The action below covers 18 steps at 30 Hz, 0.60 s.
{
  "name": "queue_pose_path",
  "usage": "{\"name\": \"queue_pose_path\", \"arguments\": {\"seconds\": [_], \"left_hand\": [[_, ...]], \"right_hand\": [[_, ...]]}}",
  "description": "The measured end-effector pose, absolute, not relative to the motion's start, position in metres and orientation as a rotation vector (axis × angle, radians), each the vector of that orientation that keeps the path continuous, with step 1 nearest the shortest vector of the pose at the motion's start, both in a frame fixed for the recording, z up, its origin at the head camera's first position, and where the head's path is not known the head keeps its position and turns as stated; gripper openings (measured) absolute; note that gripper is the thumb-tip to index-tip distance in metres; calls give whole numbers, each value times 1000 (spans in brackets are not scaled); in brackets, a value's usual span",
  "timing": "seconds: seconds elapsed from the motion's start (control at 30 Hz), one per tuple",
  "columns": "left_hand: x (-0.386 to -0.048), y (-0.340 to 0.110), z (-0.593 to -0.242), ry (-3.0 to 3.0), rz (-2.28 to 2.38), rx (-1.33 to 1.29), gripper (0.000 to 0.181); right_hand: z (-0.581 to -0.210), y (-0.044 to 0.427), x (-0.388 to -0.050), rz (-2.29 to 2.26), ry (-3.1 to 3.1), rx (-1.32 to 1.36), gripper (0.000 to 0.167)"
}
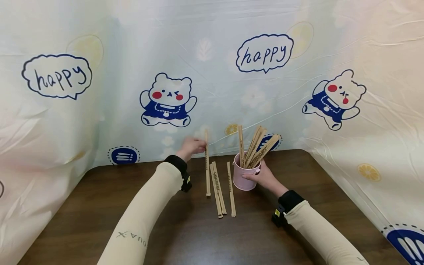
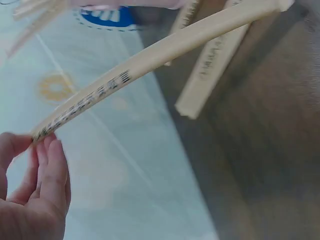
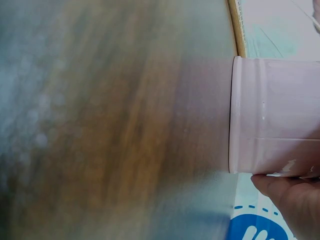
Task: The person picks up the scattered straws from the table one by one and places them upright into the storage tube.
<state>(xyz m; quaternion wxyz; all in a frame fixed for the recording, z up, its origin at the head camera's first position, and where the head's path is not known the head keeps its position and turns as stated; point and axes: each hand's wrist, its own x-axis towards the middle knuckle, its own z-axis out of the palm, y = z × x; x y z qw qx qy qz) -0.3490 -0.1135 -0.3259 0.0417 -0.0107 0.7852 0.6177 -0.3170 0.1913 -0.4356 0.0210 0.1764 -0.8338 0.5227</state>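
Note:
My left hand [image 1: 192, 146] pinches the upper part of a paper-wrapped straw [image 1: 207, 169], tan with dark print, between thumb and fingertips. Its lower end hangs over the table; whether it touches cannot be made out. In the left wrist view the straw [image 2: 150, 59] slants up and away from the fingers [image 2: 54, 175]. A small pink bucket [image 1: 244, 179] stands upright on the table, holding several wrapped straws [image 1: 254, 145] that lean mostly right. My right hand [image 1: 265, 177] grips the bucket's right side, thumb in front, other fingers mostly hidden behind it.
Two wrapped straws [image 1: 217, 191] lie close together on the brown table [image 1: 288, 239], and a single straw [image 1: 231, 191] lies between them and the bucket. A pale printed cloth [image 1: 212, 95] hangs behind the table's far edge and along its sides.

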Motion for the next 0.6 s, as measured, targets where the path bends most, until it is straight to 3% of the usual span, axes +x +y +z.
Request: {"name": "queue_pose_path", "arguments": {"seconds": [0.23, 0.6], "left_hand": [[-339, -99, -270, 2431, 2004, -56, 36], [-338, -73, -204, 2622, 2066, 216, 30]], "right_hand": [[-435, 192, -318, 1636, -2579, 550, 98], [-435, 192, -317, 1635, -2592, 556, 99]]}}
